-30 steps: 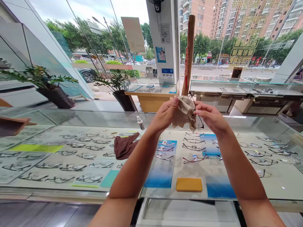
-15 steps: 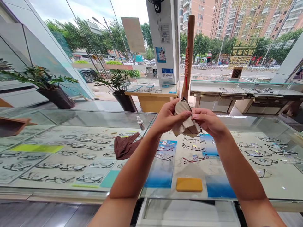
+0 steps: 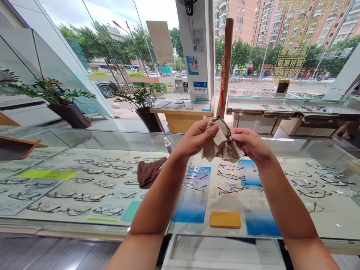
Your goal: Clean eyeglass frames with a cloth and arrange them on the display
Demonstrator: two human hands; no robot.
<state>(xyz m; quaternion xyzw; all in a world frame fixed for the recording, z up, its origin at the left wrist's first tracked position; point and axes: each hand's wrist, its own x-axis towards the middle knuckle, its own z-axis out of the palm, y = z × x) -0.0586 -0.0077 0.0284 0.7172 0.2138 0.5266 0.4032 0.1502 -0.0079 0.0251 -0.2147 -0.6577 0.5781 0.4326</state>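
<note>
Above the glass counter, my left hand (image 3: 200, 135) is closed on a beige cleaning cloth (image 3: 211, 149) with a zigzag edge. The cloth is folded about one lens side of a pair of dark thin-framed eyeglasses (image 3: 237, 148). My right hand (image 3: 249, 141) pinches the frame of these eyeglasses near the middle, thumb and fingertips together. The lower lens, towards the right hand, shows clear of the fingers, with some cloth behind it. My left fingers behind the cloth are hidden.
Rows of eyeglasses (image 3: 115, 174) lie inside the glass display counter (image 3: 84, 221). On its top are a brown cloth (image 3: 150, 173), a small spray bottle (image 3: 168, 144) and a yellow glasses case (image 3: 225, 219). A wooden post (image 3: 227, 56) stands beyond my hands.
My left thumb has shifted left and up with the cloth, uncovering more of the eyeglasses. The lower lens now shows. My right hand keeps its pinch on the frame.
</note>
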